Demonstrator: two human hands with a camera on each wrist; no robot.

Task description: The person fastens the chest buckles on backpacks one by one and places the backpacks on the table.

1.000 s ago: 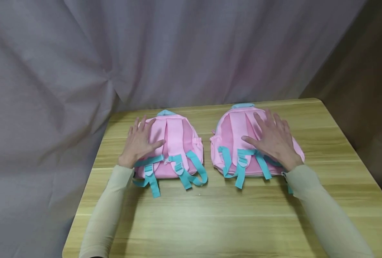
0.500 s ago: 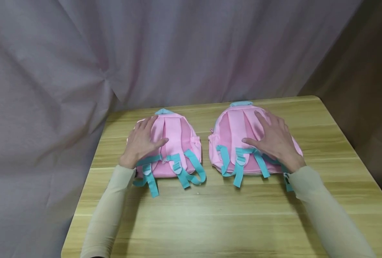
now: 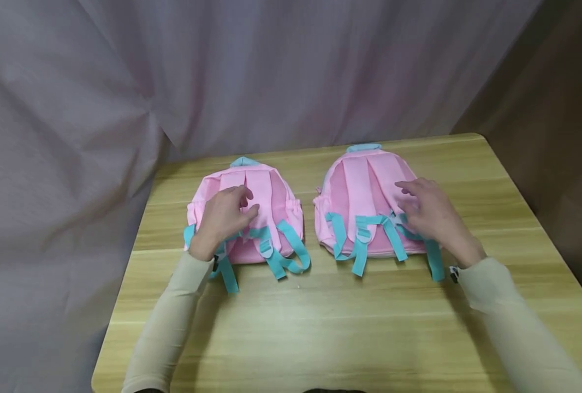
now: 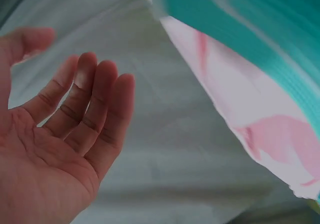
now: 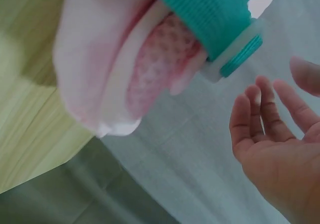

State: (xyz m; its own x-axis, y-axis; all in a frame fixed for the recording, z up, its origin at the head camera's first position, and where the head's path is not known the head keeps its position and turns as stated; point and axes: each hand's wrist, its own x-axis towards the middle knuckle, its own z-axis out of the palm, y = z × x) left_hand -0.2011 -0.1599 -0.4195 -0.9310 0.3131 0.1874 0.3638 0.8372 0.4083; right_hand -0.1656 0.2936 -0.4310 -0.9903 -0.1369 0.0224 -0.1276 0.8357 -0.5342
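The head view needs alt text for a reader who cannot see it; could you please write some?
Two pink backpacks with teal straps lie side by side on a wooden table: the left hand over the left backpack, the right hand over the right backpack.

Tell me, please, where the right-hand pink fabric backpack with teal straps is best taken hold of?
Probably the teal carry loop at the far top of the right-hand pink backpack, reached from above and behind: it lies straps-up, flat on the wooden table, and that loop sticks out free of the body.
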